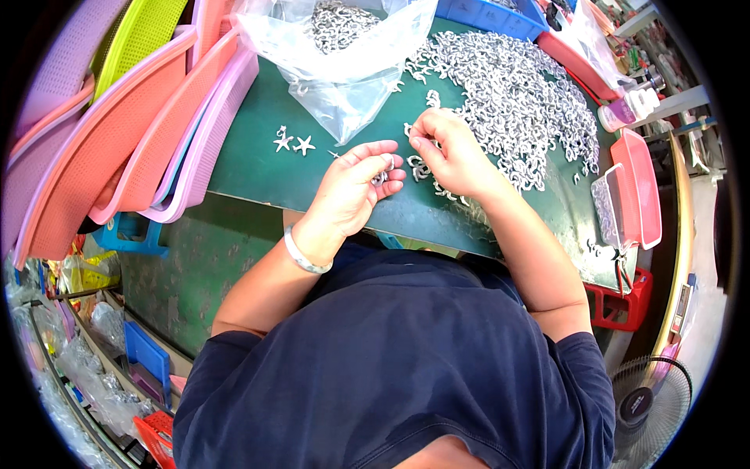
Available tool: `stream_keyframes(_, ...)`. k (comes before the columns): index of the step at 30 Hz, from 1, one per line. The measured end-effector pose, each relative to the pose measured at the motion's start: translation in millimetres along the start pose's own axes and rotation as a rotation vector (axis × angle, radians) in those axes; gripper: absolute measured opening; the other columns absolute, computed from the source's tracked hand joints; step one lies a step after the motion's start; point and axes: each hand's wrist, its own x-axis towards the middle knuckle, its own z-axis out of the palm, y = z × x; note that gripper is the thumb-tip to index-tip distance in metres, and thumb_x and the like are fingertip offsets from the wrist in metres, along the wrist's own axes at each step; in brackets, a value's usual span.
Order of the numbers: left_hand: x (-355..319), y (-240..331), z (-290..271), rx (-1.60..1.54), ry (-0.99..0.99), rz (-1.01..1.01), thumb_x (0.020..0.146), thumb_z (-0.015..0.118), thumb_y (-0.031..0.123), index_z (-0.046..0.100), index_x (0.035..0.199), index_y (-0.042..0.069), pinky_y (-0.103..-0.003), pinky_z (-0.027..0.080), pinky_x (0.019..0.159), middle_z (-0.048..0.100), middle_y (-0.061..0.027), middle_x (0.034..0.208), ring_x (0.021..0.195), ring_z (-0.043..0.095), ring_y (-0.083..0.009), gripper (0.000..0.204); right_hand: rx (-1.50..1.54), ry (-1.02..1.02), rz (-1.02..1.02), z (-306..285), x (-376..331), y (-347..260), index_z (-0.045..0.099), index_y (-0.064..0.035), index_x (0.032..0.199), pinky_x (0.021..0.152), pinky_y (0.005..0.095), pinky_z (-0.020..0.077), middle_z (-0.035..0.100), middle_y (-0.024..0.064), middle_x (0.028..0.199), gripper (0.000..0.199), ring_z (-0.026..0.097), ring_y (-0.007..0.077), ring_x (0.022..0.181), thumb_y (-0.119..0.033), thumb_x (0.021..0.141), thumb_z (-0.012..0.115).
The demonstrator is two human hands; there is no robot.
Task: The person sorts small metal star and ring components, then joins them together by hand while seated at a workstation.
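Observation:
My left hand [351,186] is closed over the table's near edge, palm up, with small silver metal pieces [380,177] held in its curled fingers. To its right, my right hand [457,156] is pinched together beside a large spread pile of small curved silver metal pieces [516,94]. Whatever its fingertips hold cannot be made out. A few loose curved pieces [419,166] lie under and beside that hand. Star-shaped silver pieces [304,145] rest on the green tabletop [254,168], left of my left hand.
A clear plastic bag [351,109] with more silver pieces stands beyond my hands. Stacked colored plastic baskets [148,148] crowd the left. A blue tray [492,17] sits at the back, pink trays [643,191] at the right. A fan [652,406] stands lower right.

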Motion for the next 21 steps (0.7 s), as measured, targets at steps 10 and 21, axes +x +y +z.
stream_keyframes(10, -5, 4, -12, 0.036, -0.008, -0.013, 0.084, 0.055, 0.009, 0.057, 0.097, 0.002, -0.024, 0.046, 0.056, 0.056, -0.0029, 0.077, 0.065, 0.054, -0.0118, 0.014, -0.277, -0.112, -0.017, -15, -28, -16, 0.062, -0.0072, 0.076, 0.077, 0.0356, 0.0360, 0.052, 0.0044, 0.080, 0.013, 0.047, 0.0248, 0.083, -0.014, 0.068, 0.068)
stream_keyframes(21, -12, 5, 0, 0.172, -0.020, -0.099, 0.088, 0.049, 0.012, 0.055, 0.104, -0.001, -0.023, 0.047, 0.058, 0.060, -0.0072, 0.087, 0.070, 0.058, -0.0137, 0.022, 0.012, 0.042, 0.038, 1, -34, -16, 0.058, -0.0077, 0.073, 0.078, 0.0351, 0.0376, 0.053, 0.0046, 0.083, 0.012, 0.048, 0.0246, 0.086, -0.009, 0.067, 0.068)
